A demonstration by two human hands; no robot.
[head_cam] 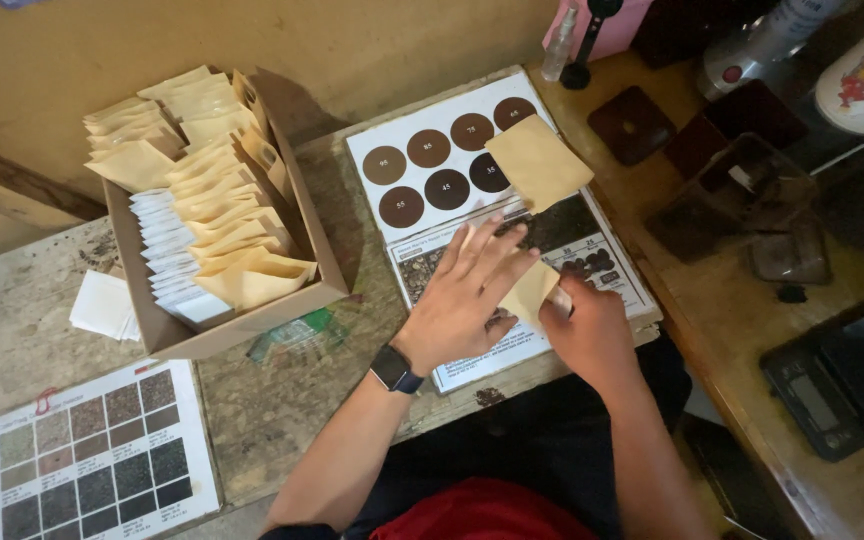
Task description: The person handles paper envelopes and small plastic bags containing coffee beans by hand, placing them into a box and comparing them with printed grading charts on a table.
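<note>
While the left hand (467, 295) is lying flat with its fingers spread wide over a small tan paper pouch (529, 292), the right hand (584, 325) is pinching the pouch's near corner. The pouch is resting on a chart sheet (592, 250) with brown circles, on the wooden table (282, 420). Another tan pouch (538, 162) is lying flat further up on the same sheet, so it looks like one is already done. Lots more tan pouches are standing in the cardboard box (282, 190) to the left, so I think most of the work is waiting. A second chart (92, 455) is sitting near the table's edge.
</note>
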